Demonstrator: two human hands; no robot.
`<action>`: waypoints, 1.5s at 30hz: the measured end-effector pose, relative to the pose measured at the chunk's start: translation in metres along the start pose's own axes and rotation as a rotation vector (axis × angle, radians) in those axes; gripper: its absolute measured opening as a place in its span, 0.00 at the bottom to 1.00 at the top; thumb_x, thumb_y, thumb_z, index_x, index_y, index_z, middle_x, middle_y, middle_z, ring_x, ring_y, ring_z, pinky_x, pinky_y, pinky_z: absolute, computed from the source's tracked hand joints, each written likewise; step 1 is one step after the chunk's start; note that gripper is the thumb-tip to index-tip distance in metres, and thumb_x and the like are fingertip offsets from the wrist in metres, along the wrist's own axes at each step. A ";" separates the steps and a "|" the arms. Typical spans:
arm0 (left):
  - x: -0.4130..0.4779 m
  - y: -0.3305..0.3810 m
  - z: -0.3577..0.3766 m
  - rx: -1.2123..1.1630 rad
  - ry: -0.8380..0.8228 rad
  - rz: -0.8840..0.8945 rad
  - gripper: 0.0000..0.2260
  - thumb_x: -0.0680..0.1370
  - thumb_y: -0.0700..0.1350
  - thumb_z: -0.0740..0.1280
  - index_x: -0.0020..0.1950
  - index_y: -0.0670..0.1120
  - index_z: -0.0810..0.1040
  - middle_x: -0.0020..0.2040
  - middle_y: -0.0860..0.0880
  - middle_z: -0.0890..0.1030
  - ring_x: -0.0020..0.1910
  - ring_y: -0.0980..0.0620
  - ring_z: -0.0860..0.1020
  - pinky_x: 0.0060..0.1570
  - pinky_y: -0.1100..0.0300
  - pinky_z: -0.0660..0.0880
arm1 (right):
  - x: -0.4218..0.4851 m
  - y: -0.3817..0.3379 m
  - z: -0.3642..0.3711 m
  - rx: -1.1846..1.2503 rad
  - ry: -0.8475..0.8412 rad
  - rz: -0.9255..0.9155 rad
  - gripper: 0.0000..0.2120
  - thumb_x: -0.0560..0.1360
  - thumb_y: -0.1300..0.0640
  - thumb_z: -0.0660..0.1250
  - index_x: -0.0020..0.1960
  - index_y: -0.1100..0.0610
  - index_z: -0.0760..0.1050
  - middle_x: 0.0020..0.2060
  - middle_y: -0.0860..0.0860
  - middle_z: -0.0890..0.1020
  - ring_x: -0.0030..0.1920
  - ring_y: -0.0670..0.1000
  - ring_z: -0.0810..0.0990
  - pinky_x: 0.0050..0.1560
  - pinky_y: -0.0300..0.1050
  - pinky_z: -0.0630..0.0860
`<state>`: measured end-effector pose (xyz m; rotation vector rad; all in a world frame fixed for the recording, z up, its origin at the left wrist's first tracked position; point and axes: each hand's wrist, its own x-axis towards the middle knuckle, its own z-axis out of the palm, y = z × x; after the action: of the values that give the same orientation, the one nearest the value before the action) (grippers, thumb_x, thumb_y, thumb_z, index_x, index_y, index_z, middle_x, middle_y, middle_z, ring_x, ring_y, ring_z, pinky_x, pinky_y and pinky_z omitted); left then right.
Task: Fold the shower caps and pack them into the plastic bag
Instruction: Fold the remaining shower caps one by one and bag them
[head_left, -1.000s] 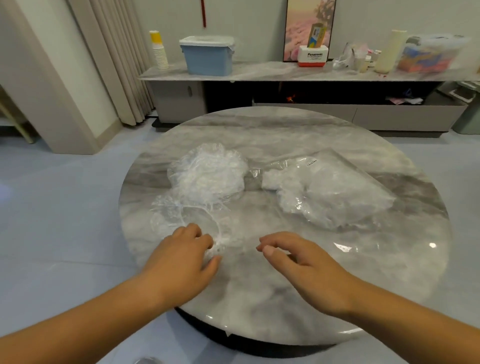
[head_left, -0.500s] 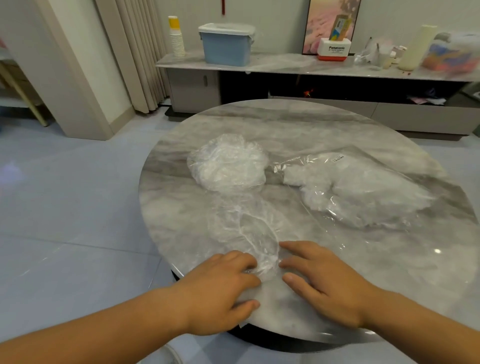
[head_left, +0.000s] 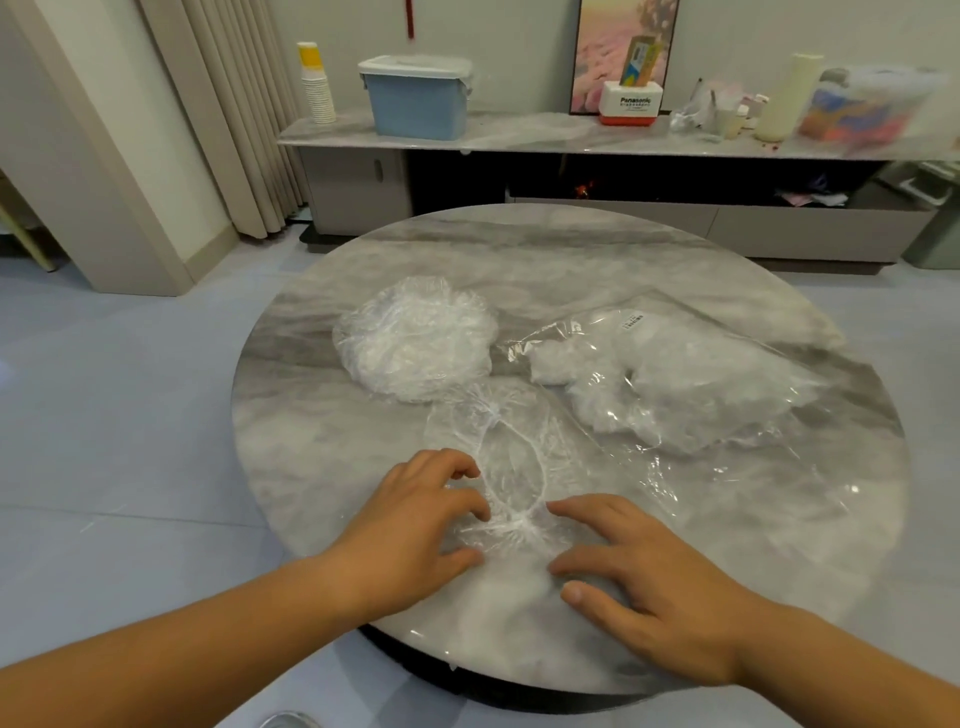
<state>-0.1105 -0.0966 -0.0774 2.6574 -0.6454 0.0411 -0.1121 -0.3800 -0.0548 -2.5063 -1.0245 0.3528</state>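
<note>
One clear shower cap (head_left: 511, 457) lies stretched long on the round marble table (head_left: 727, 545), its gathered near end between my hands. My left hand (head_left: 415, 519) rests on the cap's left edge with fingers slightly bent. My right hand (head_left: 644, 577) lies flat beside the cap's right edge, fingertips touching the plastic. Behind it sits a pile of loose shower caps (head_left: 415, 345). To the right lies the clear plastic bag (head_left: 691, 384) with white folded caps inside, its mouth facing left.
The table's near edge is just under my wrists. A long sideboard (head_left: 571, 140) at the back wall carries a blue lidded box (head_left: 418, 98), stacked cups (head_left: 317, 83) and other clutter. Grey floor surrounds the table.
One cap has been drawn out from the pile toward the near edge and now lies stretched long. Both hands came together at its near end and spread onto it.
</note>
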 end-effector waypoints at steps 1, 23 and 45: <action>0.000 -0.002 0.001 0.002 0.005 0.004 0.14 0.73 0.62 0.70 0.56 0.59 0.81 0.67 0.58 0.69 0.68 0.58 0.65 0.67 0.64 0.60 | 0.001 0.000 0.001 -0.015 -0.007 -0.002 0.28 0.80 0.30 0.46 0.65 0.41 0.77 0.76 0.38 0.62 0.76 0.38 0.54 0.75 0.44 0.58; 0.002 -0.008 -0.016 -0.300 -0.006 -0.064 0.08 0.74 0.60 0.72 0.46 0.57 0.81 0.46 0.60 0.81 0.50 0.57 0.78 0.53 0.57 0.76 | 0.008 -0.008 0.000 0.369 0.188 0.115 0.26 0.75 0.34 0.57 0.64 0.45 0.80 0.59 0.34 0.80 0.63 0.36 0.75 0.63 0.31 0.69; 0.032 -0.007 -0.014 -0.577 -0.010 -0.632 0.08 0.76 0.47 0.74 0.49 0.47 0.77 0.39 0.46 0.79 0.31 0.51 0.78 0.29 0.58 0.79 | 0.029 -0.009 0.007 -0.242 0.098 -0.032 0.29 0.81 0.33 0.46 0.76 0.45 0.66 0.77 0.41 0.64 0.78 0.44 0.57 0.79 0.50 0.46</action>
<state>-0.0775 -0.0996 -0.0630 2.1729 0.1877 -0.2907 -0.0994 -0.3515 -0.0593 -2.6859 -1.1252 0.1001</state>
